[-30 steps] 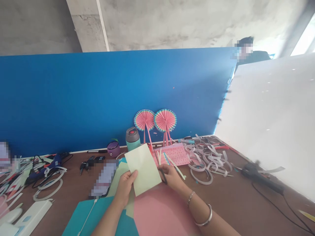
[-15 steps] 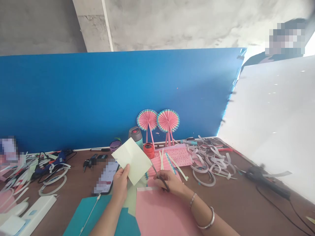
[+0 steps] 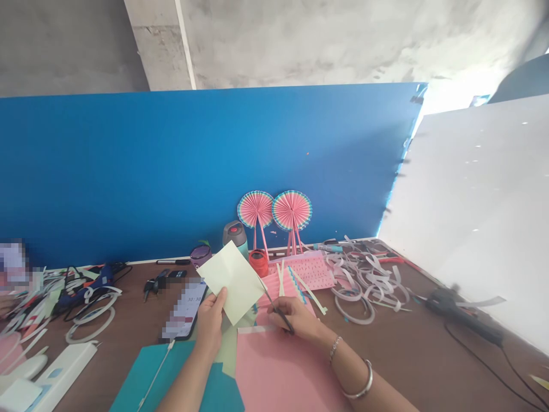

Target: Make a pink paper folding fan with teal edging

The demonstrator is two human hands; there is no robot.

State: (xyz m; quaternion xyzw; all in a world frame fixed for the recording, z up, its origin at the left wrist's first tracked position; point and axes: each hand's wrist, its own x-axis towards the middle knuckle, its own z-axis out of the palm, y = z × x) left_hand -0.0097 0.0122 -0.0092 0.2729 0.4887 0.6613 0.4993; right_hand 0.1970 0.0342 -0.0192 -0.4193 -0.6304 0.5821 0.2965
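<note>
Between thumb and fingers, my left hand (image 3: 211, 316) pinches the lower left edge of a pale yellow-green square of paper (image 3: 231, 280), held up and tilted above the table. My right hand (image 3: 295, 317) grips a pair of scissors (image 3: 283, 321) by its dark handles. The blades point up and left, and their tips reach the paper's right corner; whether they are cutting cannot be made out. Beneath my hands lie a pink sheet (image 3: 274, 366) and a teal sheet (image 3: 150, 372). Part of another pale green sheet (image 3: 230, 352) shows between them.
Two pink pleated paper fans (image 3: 292, 210) stand against the blue partition (image 3: 171, 171). A red jar (image 3: 258, 263) and a flask (image 3: 235, 236) are before it. Curled white strips (image 3: 364, 280) and a glue gun (image 3: 454, 312) lie right; a phone (image 3: 186, 309) and power strip (image 3: 64, 375) lie left.
My hands, the paper and the scissors look almost unmoved. The view has shifted slightly. A person behind the white partition at the right has moved further right, mostly out of sight.
</note>
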